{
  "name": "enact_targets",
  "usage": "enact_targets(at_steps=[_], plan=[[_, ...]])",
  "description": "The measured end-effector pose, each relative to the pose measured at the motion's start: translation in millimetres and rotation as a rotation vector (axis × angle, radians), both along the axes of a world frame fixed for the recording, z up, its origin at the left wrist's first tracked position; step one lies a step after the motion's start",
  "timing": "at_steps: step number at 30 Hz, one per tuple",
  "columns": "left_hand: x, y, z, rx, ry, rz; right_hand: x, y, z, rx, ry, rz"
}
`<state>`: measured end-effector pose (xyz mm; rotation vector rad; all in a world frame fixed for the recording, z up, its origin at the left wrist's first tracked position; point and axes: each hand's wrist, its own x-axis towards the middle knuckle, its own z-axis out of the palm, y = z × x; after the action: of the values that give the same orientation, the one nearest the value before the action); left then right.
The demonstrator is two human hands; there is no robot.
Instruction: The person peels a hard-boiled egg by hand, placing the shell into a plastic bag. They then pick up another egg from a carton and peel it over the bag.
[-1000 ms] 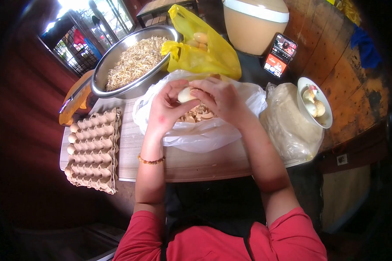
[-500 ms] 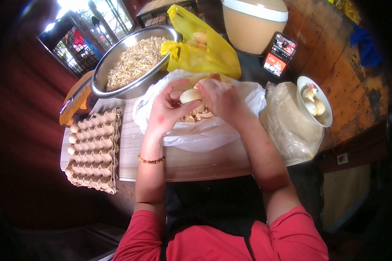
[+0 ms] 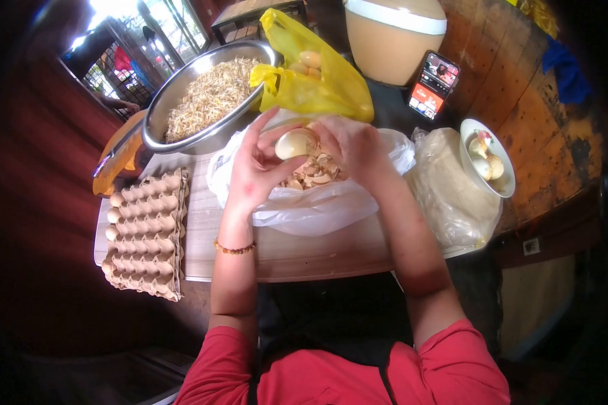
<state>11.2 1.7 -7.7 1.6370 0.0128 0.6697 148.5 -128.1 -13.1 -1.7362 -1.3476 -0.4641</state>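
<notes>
A pale, mostly peeled egg (image 3: pixel 292 146) is in my left hand (image 3: pixel 257 158), between the thumb below and the fingers above. My right hand (image 3: pixel 351 145) is closed, its fingertips against the egg's right end, where a brownish patch shows; any shell pinched there is hidden. Beneath both hands lies a white plastic bag (image 3: pixel 311 214), spread open, with many broken eggshell pieces (image 3: pixel 321 172) inside. Just beyond it stands a yellow plastic bag (image 3: pixel 317 94) containing several brown eggs (image 3: pixel 309 59).
Left stands a cardboard egg tray (image 3: pixel 145 236) with several eggs at its edge, below a metal basin (image 3: pixel 152 128) of sprouts. Right are a clear bag (image 3: pixel 449 189), a bowl (image 3: pixel 508 185) with eggs, and a lit phone (image 3: pixel 434 84). A person's hand (image 3: pixel 125 105) shows far left.
The egg has turned and shifted slightly left in my left hand. My right hand has moved a little, uncovering more eggshell pieces. Another person has come into view at far left.
</notes>
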Motion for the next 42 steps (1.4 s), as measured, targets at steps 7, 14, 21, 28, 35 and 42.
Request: enact_targets(at_steps=[7,14,21,28,35,42], plan=[[0,-1,-1,0.237,0.002,0.173,-7,3,4,0.053,0.233,0.277],[2,4,-4,0.030,-0.095,0.091,-8,5,3,0.045,0.324,0.336],[2,2,-3,-0.020,-0.054,0.108,-15,13,-11,0.051,0.059,0.125],[2,4,-5,-0.016,0.000,0.119,-18,13,-12,0.009,0.127,0.084],[-1,3,0,-0.079,-0.018,0.061,-16,16,-12,0.086,0.273,0.086],[-1,1,4,-0.261,-0.104,-0.035,-20,11,1,0.212,0.589,0.162]])
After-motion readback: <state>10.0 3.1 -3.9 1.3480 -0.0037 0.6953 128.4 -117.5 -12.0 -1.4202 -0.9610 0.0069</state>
